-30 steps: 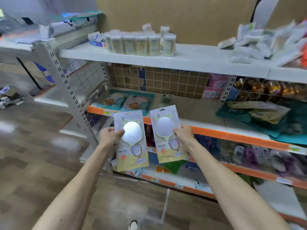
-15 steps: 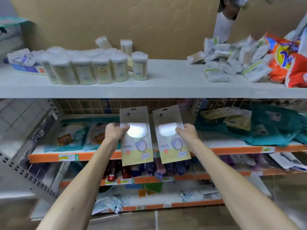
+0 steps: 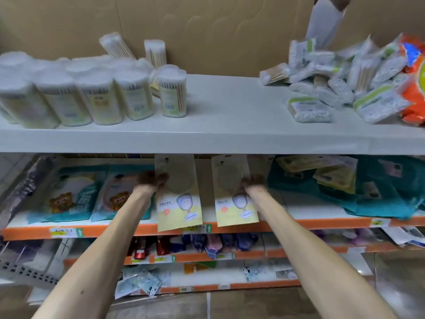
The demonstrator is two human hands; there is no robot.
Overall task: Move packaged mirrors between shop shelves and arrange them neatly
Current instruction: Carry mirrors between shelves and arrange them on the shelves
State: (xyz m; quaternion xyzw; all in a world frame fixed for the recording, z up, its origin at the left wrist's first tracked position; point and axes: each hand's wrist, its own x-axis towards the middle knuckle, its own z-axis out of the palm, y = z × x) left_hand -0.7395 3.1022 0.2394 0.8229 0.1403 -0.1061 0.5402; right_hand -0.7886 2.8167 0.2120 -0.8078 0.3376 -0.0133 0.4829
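Note:
I hold two packaged mirrors, flat yellow-and-clear packets with a cartoon hand mirror printed low on each. My left hand (image 3: 153, 180) grips the left mirror packet (image 3: 178, 194) at its left edge. My right hand (image 3: 251, 181) grips the right mirror packet (image 3: 233, 192) at its right edge. Both packets stand upright side by side over a bare stretch of the second shelf (image 3: 299, 223), their tops just under the white top shelf (image 3: 230, 132). Their lower edges overlap that shelf's orange front strip.
On the second shelf, teal bear-print packets (image 3: 69, 194) lie to the left and teal bags (image 3: 379, 187) to the right. The top shelf carries cotton-swab tubs (image 3: 96, 97) at left, sponge packs (image 3: 326, 79) and orange bags (image 3: 416, 74) at right. Lower shelves hold mixed goods.
Both hands have carried the packets forward and deeper under the top shelf, over the second shelf. The view has closed in on the shelving. The mirror faces no longer glare.

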